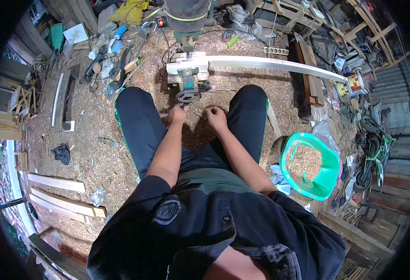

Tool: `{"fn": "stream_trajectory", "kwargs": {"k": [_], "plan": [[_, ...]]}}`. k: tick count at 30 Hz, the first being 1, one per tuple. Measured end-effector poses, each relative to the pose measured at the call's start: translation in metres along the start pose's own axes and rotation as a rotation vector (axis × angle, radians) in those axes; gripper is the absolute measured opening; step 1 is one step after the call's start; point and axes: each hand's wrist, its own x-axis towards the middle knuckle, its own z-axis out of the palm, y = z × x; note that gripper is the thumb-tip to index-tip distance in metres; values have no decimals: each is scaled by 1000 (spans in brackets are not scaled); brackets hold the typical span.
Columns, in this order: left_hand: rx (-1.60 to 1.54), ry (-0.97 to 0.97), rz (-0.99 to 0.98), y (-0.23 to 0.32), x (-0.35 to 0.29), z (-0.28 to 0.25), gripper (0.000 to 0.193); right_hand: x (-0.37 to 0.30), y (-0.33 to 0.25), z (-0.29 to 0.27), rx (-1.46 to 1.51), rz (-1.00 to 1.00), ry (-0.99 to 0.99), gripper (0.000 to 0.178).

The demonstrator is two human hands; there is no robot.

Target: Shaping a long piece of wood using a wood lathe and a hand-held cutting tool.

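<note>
Directly ahead stands a machine with a dark round motor body (186, 14) and a green clamp (187, 80) with a handwheel (188, 96) at its front. A long pale wooden beam (261, 63) lies across the machine's bed behind the clamp and runs far to the right. My left hand (177, 115) is closed at the near edge of the handwheel, on its small handle. Between my knees, to the right of the wheel, my right hand (216, 118) has its fingers curled together; what they hold, if anything, is too small to tell.
Under the beam's far end sits a round can (355, 84). A green tub (337, 173) of wood shavings stands to my right, near a small motorbike (375, 156). Pale boards (58, 182) lie at left on the shavings-covered floor. Dark timbers (310, 72) lie beneath the beam.
</note>
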Motion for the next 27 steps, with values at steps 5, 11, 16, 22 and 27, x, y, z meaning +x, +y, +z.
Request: {"fn": "stream_trajectory", "kwargs": {"k": [5, 11, 16, 22, 27], "plan": [[-52, -98, -28, -12, 11, -2, 60, 2, -10, 2, 123, 42, -53, 20], [62, -38, 62, 2, 9, 5, 57, -4, -10, 0, 184, 62, -79, 19], [48, -63, 59, 16, 8, 8, 61, 3, -13, 4, 172, 19, -67, 19], [-25, -4, 2, -6, 15, 19, 61, -15, -26, 8, 253, 20, -105, 19], [53, -87, -54, 0, 18, 24, 61, -15, -26, 0, 224, 35, -79, 19]]}}
